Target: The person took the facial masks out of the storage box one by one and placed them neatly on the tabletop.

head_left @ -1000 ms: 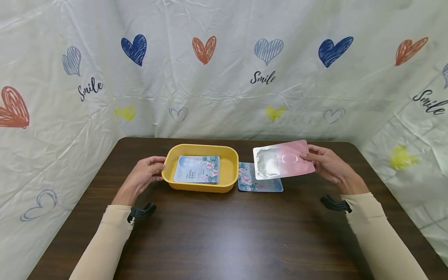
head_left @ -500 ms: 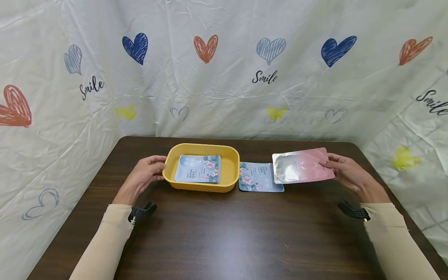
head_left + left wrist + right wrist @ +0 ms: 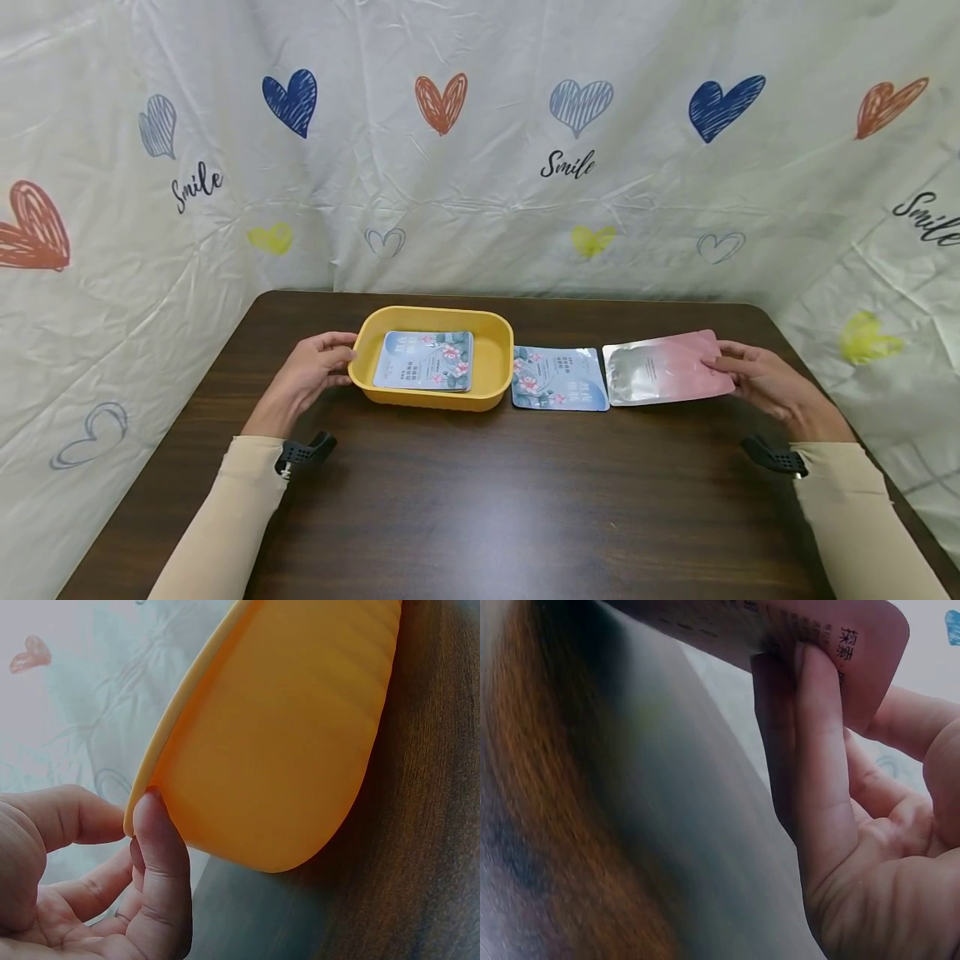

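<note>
Inside yellow tray (image 3: pixel 492 354): blue floral sachet (image 3: pixel 423 361); left hand (image 3: pixel 303 377) pinches rim (image 3: pixel 167 724).

Glossy foil-like pink sachet (image 3: pixel 663 369), smooth matt plastic basket (image 3: pixel 491 357), wood-grained table (image 3: pixel 420 483) with soft sheen.

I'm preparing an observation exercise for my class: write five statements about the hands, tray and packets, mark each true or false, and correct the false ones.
1. The left hand grips the rim of the yellow tray. True.
2. The right hand holds the pink-and-silver packet. True.
3. The yellow tray is upside down. False: it is upright, with its opening facing up.
4. A blue floral packet lies inside the yellow tray. True.
5. Every blue floral packet is inside the yellow tray. False: another blue floral packet lies on the dark table, to the right of the yellow tray.
</note>
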`<state>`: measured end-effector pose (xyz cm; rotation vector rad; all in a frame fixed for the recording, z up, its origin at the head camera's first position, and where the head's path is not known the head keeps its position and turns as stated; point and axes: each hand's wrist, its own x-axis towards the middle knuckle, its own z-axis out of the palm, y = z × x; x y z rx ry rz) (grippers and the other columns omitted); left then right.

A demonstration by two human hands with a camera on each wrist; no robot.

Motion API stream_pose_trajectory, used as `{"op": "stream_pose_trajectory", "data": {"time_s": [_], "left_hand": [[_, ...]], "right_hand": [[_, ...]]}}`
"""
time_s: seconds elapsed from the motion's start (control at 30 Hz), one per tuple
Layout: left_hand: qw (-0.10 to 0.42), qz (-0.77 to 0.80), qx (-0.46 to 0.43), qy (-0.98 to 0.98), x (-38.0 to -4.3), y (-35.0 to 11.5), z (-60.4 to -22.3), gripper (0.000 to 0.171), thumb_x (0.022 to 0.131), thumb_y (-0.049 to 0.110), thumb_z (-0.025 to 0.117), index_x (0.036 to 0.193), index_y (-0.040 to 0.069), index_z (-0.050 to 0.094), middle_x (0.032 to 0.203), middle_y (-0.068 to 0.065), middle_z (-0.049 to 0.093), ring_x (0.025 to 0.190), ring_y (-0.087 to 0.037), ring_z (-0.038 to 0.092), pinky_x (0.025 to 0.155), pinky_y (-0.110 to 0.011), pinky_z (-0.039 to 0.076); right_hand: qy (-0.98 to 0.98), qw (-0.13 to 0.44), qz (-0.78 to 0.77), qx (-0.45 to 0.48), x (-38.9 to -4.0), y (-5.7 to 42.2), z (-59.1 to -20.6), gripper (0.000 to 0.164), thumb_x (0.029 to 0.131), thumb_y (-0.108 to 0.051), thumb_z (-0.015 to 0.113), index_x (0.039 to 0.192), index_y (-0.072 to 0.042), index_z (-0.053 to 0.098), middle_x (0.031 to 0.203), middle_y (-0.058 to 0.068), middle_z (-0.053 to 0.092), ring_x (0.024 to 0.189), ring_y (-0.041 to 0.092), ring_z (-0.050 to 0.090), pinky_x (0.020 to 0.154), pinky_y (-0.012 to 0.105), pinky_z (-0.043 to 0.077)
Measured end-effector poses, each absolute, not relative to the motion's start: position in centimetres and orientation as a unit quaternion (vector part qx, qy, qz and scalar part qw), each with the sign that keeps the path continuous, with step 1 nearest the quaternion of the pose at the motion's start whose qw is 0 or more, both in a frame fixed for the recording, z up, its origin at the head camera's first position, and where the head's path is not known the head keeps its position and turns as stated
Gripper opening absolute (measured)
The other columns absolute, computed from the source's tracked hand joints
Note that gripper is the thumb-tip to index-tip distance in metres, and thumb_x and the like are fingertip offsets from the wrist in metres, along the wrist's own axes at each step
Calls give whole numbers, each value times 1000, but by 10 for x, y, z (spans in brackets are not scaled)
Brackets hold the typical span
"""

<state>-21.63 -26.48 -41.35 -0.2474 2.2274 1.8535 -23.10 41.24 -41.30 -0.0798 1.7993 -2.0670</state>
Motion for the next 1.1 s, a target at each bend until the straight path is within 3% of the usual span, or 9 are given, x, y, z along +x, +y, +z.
{"op": "stream_pose_trajectory", "data": {"time_s": [0.53, 0.6, 0.7, 0.8, 0.93, 1.0, 1.1], "left_hand": [[117, 634, -88, 759, -217, -265, -415, 50, 102, 19, 61, 148, 6, 48, 141, -20, 50, 96, -21, 62, 79, -25, 59], [118, 635, -89, 759, -217, -265, -415, 50, 102, 20, 60, 149, 6, 48, 142, -20, 50, 96, -21, 62, 79, -25, 59], [118, 634, -89, 759, -217, -265, -415, 50, 102, 20, 60, 148, 6, 48, 142, -21, 50, 96, -21, 62, 79, -25, 59], [118, 632, -88, 761, -217, -265, -414, 50, 102, 20, 60, 148, 5, 48, 142, -21, 50, 96, -22, 62, 80, -25, 59], [118, 629, -86, 763, -217, -265, -414, 49, 102, 19, 60, 147, 5, 48, 141, -22, 50, 96, -22, 61, 80, -25, 59], [117, 628, -85, 765, -218, -265, -414, 49, 102, 19, 59, 147, 5, 48, 140, -22, 50, 96, -22, 61, 80, -25, 59], [116, 625, -85, 767, -218, -265, -414, 48, 102, 18, 59, 147, 4, 48, 140, -22, 50, 96, -22, 62, 80, -26, 59]], "right_hand": [[771, 186, -609, 9, -234, 426, -410, 25, 105, -15, 56, 109, -32, 73, 102, -12, 75, 88, 10, 72, 73, 30, 61], [791, 189, -582, 4, -235, 426, -410, 23, 105, -17, 56, 123, -23, 70, 103, -15, 73, 88, 9, 71, 75, 30, 61], [821, 194, -536, -7, -236, 425, -410, 45, 105, -20, 55, 145, 0, 51, 105, -17, 70, 91, 6, 69, 78, 30, 60], [851, 199, -486, -22, -236, 422, -409, 63, 107, -23, 51, 150, 17, 30, 118, -2, 69, 95, 2, 67, 82, 30, 60], [881, 207, -424, -29, -235, 415, -402, 63, 109, -27, 46, 149, 18, 30, 141, 33, 52, 105, 9, 66, 89, 38, 59], [891, 210, -401, -27, -234, 411, -397, 61, 110, -28, 43, 147, 19, 33, 147, 40, 41, 113, 20, 65, 93, 44, 57], [905, 204, -372, -32, -233, 403, -388, 58, 110, -27, 40, 143, 21, 38, 145, 42, 41, 119, 35, 62, 95, 49, 56]]}}
